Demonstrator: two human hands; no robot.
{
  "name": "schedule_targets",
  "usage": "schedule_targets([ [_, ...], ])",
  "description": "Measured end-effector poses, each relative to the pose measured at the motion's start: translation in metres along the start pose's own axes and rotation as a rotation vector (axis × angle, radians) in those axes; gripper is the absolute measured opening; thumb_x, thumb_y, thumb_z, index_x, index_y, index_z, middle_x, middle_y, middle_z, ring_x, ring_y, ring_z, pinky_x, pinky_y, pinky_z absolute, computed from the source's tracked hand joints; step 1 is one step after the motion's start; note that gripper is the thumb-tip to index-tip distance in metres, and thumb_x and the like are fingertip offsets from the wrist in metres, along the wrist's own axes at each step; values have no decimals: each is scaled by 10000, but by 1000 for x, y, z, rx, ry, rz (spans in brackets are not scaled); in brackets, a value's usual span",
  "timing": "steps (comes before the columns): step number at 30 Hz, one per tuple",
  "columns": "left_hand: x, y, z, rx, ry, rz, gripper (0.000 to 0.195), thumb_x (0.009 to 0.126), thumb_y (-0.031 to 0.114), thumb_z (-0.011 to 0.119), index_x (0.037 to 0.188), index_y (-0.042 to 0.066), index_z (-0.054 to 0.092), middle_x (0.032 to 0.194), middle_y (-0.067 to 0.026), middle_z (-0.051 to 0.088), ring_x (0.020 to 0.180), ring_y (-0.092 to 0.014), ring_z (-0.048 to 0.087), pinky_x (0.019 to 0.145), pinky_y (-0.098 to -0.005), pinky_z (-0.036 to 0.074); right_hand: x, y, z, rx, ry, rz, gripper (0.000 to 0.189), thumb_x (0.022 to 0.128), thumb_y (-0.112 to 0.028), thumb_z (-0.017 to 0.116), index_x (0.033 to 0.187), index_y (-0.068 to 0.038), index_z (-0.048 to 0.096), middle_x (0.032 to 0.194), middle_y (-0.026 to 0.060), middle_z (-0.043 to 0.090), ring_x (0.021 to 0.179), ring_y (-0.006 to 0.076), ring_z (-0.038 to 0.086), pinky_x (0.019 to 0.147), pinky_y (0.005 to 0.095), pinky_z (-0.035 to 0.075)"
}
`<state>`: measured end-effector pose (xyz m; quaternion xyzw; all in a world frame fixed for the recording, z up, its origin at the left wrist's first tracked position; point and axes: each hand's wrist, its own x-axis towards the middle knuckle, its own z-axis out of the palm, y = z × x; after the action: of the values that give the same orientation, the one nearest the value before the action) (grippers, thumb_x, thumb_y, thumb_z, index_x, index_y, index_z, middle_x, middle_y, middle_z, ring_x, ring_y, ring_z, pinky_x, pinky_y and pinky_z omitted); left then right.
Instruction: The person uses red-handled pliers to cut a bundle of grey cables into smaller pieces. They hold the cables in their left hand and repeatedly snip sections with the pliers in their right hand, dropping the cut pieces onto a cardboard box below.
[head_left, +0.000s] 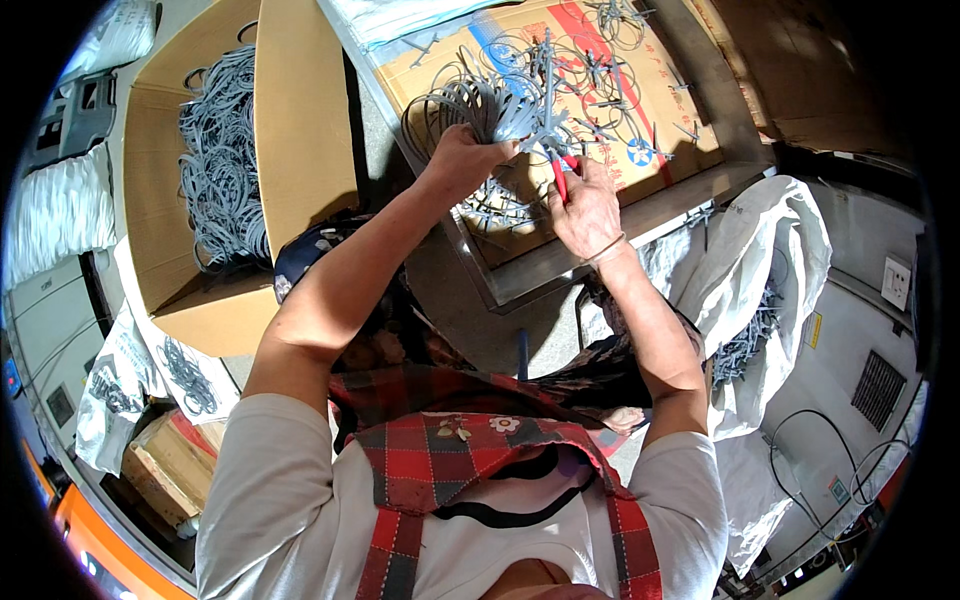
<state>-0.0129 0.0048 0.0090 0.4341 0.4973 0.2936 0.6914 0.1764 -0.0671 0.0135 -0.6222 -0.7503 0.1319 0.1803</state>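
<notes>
My left hand grips a fanned bundle of thin grey plastic rings above a cardboard sheet on the metal-edged table. The bundle's gathered ends point right, towards my right hand. That hand is closed around red-handled pliers. Their jaws meet the bundle's ends and are partly hidden, so I cannot tell if they are closed. Loose ring pieces with grey sprues lie scattered beyond both hands. More rings rest on the sheet below the left hand.
On the left stands an open cardboard box heaped with grey rings. A white woven sack at right holds grey sprue scraps. The table's raised metal rim runs along the near side. A black cable loops at lower right.
</notes>
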Motion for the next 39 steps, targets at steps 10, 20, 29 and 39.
schedule_targets([
  [10, -11, 19, -1, 157, 70, 36, 208, 783, 196, 681, 820, -8, 661, 739, -34, 630, 632, -86, 525, 588, -281, 431, -5, -3, 11, 263, 100, 135, 232, 837, -193, 580, 739, 16, 610, 657, 125, 554, 553, 283, 549, 537, 358, 457],
  [20, 2, 30, -64, -88, 734, 163, 170, 811, 170, 665, 729, 25, 629, 631, 4, 559, 539, -89, 468, 480, -285, 349, 17, 54, 54, 599, 167, 687, 214, 772, -174, 684, 754, 34, 637, 647, 87, 600, 595, 183, 558, 597, 314, 446],
  [29, 8, 41, -91, -323, 942, 405, 166, 837, 113, 582, 696, 28, 568, 634, -17, 553, 533, -78, 457, 476, -246, 343, 131, -9, 210, 111, -331, 659, 486, 762, -414, 634, 822, 69, 632, 985, 240, 585, 971, 333, 544, 839, 367, 444],
  [39, 9, 56, -91, -172, 841, 352, 134, 875, 140, 566, 839, 26, 504, 656, -14, 566, 578, -95, 519, 535, -249, 404, 109, 8, 269, 627, -93, 603, 248, 805, -212, 623, 709, 13, 581, 565, 56, 535, 538, 131, 487, 526, 304, 407],
])
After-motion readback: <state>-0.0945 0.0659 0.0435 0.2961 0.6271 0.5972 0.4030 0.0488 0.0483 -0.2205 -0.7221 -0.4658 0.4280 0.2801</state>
